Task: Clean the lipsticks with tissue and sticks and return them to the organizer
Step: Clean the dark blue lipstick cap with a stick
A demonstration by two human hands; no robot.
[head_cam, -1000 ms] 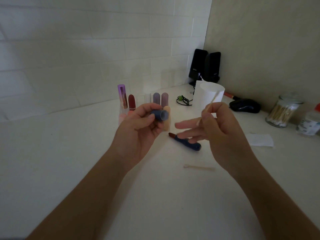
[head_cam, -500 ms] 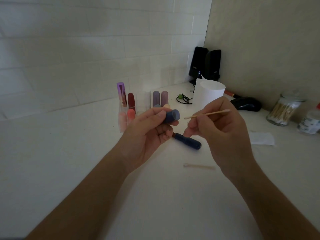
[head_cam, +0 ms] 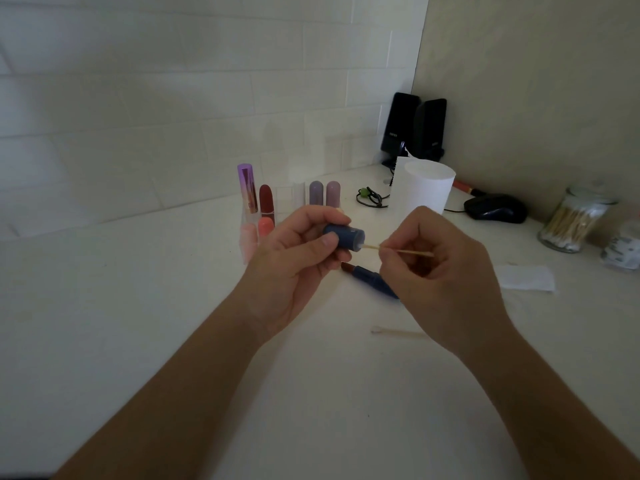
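Left hand (head_cam: 294,261) grips the blue cap (head_cam: 344,237), mouth toward 3 o'clock; right hand (head_cam: 440,275) pinches the stick (head_cam: 372,248), best twirled gently inside

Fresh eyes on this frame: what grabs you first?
Dead centre, the left hand grips a blue lipstick cap, while the right hand pinches a thin stick with its tip at the cap's open end. Just below them, the uncapped blue lipstick lies on the counter with its red tip bared. Behind, a clear organizer holds upright lipsticks.
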